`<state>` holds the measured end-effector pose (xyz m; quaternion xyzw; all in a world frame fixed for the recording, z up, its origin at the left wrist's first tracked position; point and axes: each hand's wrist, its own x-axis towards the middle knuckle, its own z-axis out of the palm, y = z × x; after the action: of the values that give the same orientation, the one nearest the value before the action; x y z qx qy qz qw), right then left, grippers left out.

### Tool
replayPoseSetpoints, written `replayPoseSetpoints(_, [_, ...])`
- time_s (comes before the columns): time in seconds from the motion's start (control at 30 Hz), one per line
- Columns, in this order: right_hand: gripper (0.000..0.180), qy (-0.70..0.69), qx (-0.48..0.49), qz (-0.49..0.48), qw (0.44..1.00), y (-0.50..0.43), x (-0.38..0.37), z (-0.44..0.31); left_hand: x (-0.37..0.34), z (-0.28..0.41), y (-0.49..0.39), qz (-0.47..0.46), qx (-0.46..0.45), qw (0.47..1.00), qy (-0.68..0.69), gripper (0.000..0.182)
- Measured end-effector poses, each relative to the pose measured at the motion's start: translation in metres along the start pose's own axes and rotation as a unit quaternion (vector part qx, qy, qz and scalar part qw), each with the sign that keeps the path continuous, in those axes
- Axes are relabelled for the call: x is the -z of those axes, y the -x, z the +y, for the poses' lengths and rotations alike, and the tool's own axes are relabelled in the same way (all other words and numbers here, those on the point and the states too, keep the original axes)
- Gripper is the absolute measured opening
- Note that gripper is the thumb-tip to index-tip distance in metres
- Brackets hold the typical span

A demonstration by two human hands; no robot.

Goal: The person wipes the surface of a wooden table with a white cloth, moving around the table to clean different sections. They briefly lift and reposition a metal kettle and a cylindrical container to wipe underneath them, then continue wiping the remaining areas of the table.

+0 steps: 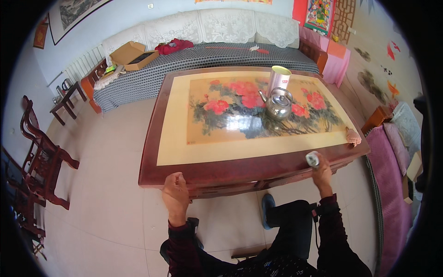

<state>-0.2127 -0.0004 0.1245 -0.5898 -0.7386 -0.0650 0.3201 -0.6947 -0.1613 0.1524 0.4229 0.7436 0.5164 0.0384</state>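
Note:
My right hand (322, 172) holds a small white cup (312, 159) with dark markings over the front edge of the low wooden table (221, 176), towards its right end. At the table's front left corner is my left hand (174, 192), fingers curled in, with nothing visible in them. A metal kettle (279, 108), spout to the left and handle raised, stands on the tabletop's peony painting (221, 104). Right behind it rises a tall, pale cylindrical canister (279, 81). A crumpled pinkish cloth (353, 137) lies near the right edge of the table.
Behind the table runs a long sofa (207, 60) with an open cardboard box (140, 60) and a red cloth (174, 46) on it. Carved wooden chairs (39, 166) stand at the left. A pink-covered seat (389, 180) is close on the right.

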Motion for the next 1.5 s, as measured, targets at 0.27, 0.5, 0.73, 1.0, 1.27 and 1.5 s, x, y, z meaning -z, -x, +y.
replayPoseSetpoints(0.27, [0.065, -0.014, 0.068, -0.027, 0.997, -0.002, -0.054, -0.038, -0.061, 0.060, 0.055, -0.104, 0.077, 0.934, 0.333, 0.016])
replayPoseSetpoints(0.5, [0.058, -0.232, 0.255, -0.160, 0.925, -0.008, -0.059, -0.137, -0.117, 0.188, 0.102, -0.330, -0.011, 0.811, 0.483, 0.018])
replayPoseSetpoints(0.73, [0.071, -0.145, 0.271, -0.223, 0.925, -0.012, -0.031, -0.130, -0.097, 0.138, 0.093, -0.321, -0.003, 0.844, 0.429, 0.016])
replayPoseSetpoints(1.0, [0.074, -0.099, 0.065, -0.069, 0.991, 0.011, -0.068, -0.190, -0.055, 0.032, 0.028, -0.051, 0.031, 0.903, 0.425, 0.016])
replayPoseSetpoints(1.27, [0.070, -0.109, 0.140, -0.086, 0.980, -0.013, -0.105, -0.231, -0.002, -0.042, -0.021, 0.140, 0.131, 0.915, 0.355, 0.021])
replayPoseSetpoints(1.5, [0.072, -0.152, 0.201, -0.141, 0.957, -0.017, -0.137, -0.310, 0.003, -0.052, -0.015, 0.119, 0.038, 0.972, 0.197, 0.015])
